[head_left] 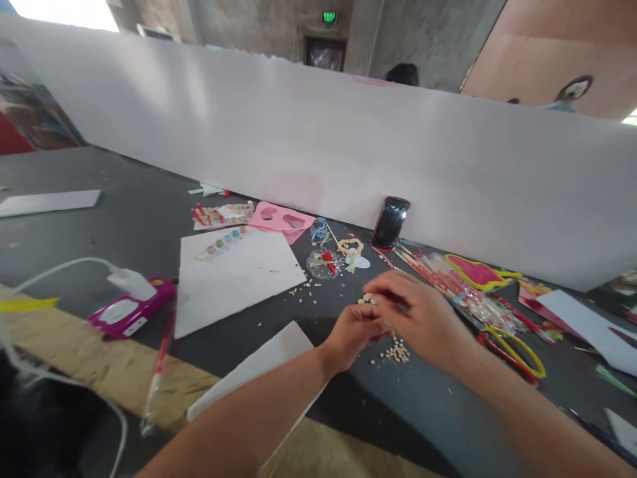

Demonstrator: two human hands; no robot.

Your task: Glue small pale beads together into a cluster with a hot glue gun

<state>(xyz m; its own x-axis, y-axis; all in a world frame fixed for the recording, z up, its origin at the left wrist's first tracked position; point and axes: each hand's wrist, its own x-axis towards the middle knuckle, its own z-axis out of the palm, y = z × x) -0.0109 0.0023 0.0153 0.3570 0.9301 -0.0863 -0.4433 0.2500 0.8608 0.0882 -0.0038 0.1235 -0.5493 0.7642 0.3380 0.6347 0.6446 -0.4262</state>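
Observation:
My left hand is closed in a pinch above the dark table, and whatever sits between its fingertips is too small to name. My right hand meets it from the right, its fingers curled down over the left fingertips, with a little blur; what they grip is hidden. Pale beads show just beyond the touching fingers. Below them lies a small heap of cream-coloured beads on the table. Farther back rests a loop of strung pale beads with a light green tassel.
A phone leans on the white partition. Scissors and plastic-wrapped sticks lie to the right. On the left are white board, a pink cut-out sheet and a magenta power strip with a plugged-in charger.

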